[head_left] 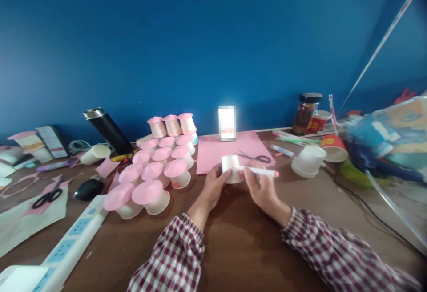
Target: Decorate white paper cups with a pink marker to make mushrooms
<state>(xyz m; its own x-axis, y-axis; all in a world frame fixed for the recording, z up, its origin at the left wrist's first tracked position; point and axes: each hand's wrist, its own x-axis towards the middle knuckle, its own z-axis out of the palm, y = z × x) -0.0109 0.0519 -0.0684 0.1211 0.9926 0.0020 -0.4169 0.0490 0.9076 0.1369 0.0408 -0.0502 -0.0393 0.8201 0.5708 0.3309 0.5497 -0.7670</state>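
Observation:
My left hand (pixel 215 185) grips a small white paper cup (pixel 230 165) from its left side, above the table's middle. In my right hand (pixel 262 189) is a white marker pen (pixel 262 172) with a pinkish-orange end pointing right; its other end meets the cup's side. Whether the tip is marking the cup is too small to tell. Just behind the cup lies a pink paper sheet (pixel 208 149), with dark-handled scissors (pixel 262 158) on it. To the left stand several paper cups topped with pink paper cones (pixel 151 192), some of them stacked at the back.
A bright phone-like screen (pixel 227 123) stands upright at the back. White cups (pixel 308 160), a capped marker (pixel 282 151) and a dark-lidded jar (pixel 307 114) are on the right. A power strip (pixel 71 238), black bottle (pixel 108 129) and second scissors (pixel 48 197) occupy the left.

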